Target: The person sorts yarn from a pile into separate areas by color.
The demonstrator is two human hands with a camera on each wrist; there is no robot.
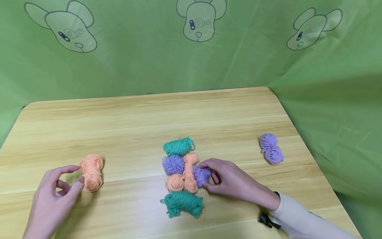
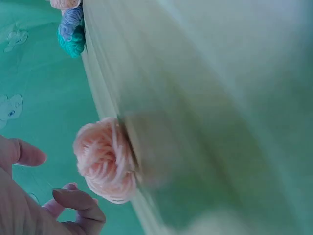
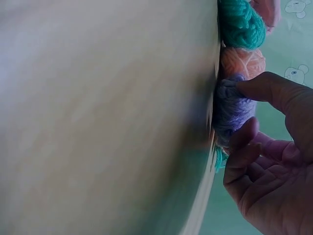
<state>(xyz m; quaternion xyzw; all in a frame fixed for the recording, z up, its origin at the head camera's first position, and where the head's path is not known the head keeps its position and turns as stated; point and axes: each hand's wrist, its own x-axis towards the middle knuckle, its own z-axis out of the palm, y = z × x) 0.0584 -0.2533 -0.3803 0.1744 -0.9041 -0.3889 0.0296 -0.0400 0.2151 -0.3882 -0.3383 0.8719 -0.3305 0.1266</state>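
Observation:
At the cluster's right side, my right hand (image 1: 231, 181) pinches a purple yarn skein (image 1: 201, 177) between thumb and fingers. It sits against a long peach skein (image 1: 188, 167). Left of that lie another purple skein (image 1: 173, 165) and a peach one (image 1: 174, 183). A green skein (image 1: 179, 146) lies at the back of the cluster and a second green skein (image 1: 182, 203) at the front. My left hand (image 1: 53, 199) is beside a separate peach skein (image 1: 92, 172), thumb and fingers parted. The left wrist view shows a gap between those fingers and the peach skein (image 2: 105, 159).
A lone purple skein (image 1: 271, 148) lies on the right side of the wooden table (image 1: 134, 122). Green cloth (image 1: 143, 66) with printed cartoon heads hangs behind and at the sides. A black strap piece (image 1: 268, 220) hangs below my right wrist.

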